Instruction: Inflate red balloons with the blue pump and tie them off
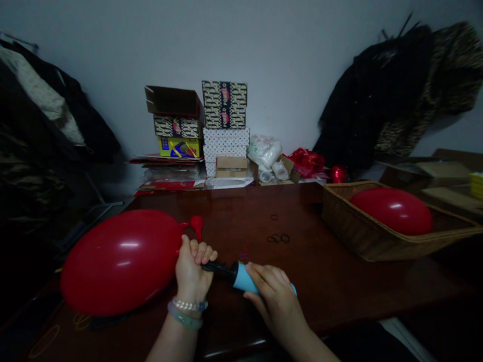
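A large inflated red balloon [124,261] lies to the left, its neck end at my left hand [195,266]. That hand is closed around the balloon's neck and the black nozzle end of a hand pump, so the joint between them is hidden. My right hand [273,294] wraps over the pump's light blue barrel [243,279]. The black front part [222,269] of the pump shows between my two hands. Just beyond my left hand, a small uninflated red balloon [196,224] rests on the table.
On the dark wooden table [302,211] lie several dark rubber bands [279,238]. A wicker basket [347,236] at the right holds another inflated red balloon [392,210]. Stacked boxes [226,136] and plastic bags [266,151] line the back; clothes [362,100] hang on both sides.
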A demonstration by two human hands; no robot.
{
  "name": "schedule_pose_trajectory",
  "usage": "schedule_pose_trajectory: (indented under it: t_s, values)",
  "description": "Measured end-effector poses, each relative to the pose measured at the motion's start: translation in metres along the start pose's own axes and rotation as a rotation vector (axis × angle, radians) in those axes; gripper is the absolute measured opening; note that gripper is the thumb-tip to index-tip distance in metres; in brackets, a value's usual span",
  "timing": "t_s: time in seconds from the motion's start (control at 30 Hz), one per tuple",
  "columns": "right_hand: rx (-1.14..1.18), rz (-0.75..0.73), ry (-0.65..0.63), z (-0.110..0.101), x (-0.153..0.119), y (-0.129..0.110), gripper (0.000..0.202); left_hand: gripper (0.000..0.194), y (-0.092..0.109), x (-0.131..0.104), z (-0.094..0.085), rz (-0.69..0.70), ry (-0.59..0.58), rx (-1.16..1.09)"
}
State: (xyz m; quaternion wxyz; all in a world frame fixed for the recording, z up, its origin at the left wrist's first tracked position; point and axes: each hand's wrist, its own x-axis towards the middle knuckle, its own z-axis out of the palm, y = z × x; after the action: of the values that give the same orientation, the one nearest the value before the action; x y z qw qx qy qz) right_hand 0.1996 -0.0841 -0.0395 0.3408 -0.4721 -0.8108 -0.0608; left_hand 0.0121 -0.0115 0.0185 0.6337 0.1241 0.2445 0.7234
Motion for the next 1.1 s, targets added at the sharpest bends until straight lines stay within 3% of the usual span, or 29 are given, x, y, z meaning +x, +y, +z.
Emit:
schedule_pose_trajectory:
  t_s: [0.37,0.83,1.1]
  values:
    - [0.004,0.007,-0.042,-0.012,-0.014,0.021,0.047,0.049,0.01,0.001,0.001,0.03,0.014,-0.031]
    - [0.015,0.023,0.035,-0.004,0.002,0.0,0.041,0.049,-0.02,-0.01,0.009,-0.083,-0.034,0.007]
    - [-0.019,0.005,0.013,-0.006,0.003,-0.001,0.045,0.051,-0.002,-0.003,0.005,-0.027,-0.022,-0.018]
